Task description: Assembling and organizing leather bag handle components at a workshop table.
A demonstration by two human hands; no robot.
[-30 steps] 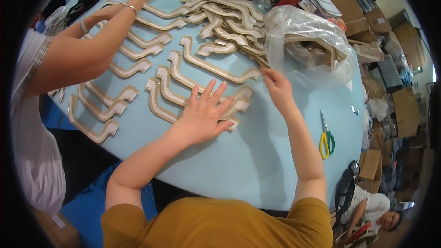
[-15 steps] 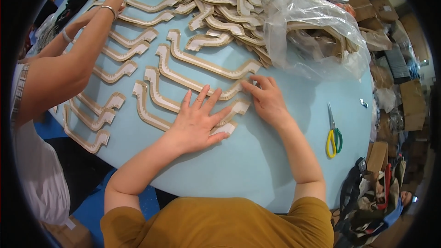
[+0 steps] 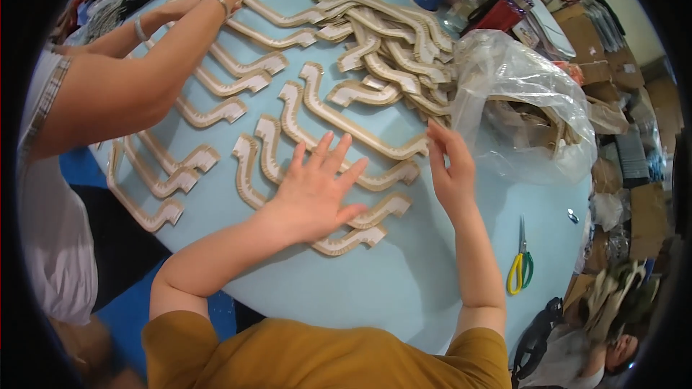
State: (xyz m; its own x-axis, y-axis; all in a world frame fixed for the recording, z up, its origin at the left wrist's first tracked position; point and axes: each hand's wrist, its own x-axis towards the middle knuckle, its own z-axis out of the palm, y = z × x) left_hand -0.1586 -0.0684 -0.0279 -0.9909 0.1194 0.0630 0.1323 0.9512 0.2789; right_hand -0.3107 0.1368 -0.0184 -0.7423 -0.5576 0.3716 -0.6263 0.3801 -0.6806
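Several curved tan strips with a white middle band and notched edges lie spread on the pale blue table. My left hand rests palm down with fingers spread, across the middle of the nearer strips. My right hand is at the right end of the farthest strip of this row. Its fingers are stretched out and the thumb stands apart; no object shows in it. Whether its fingertips touch the strip's end, I cannot tell.
Behind the row is a heaped pile of similar strips. A clear plastic bag with more strips stands right of it. Scissors with yellow and green handles lie at the right. A co-worker's arm reaches over strips at the left.
My right hand has moved from the end of the second-farthest strip to the end of the farthest one. My left hand stays spread on the strips. The whole view has shifted.
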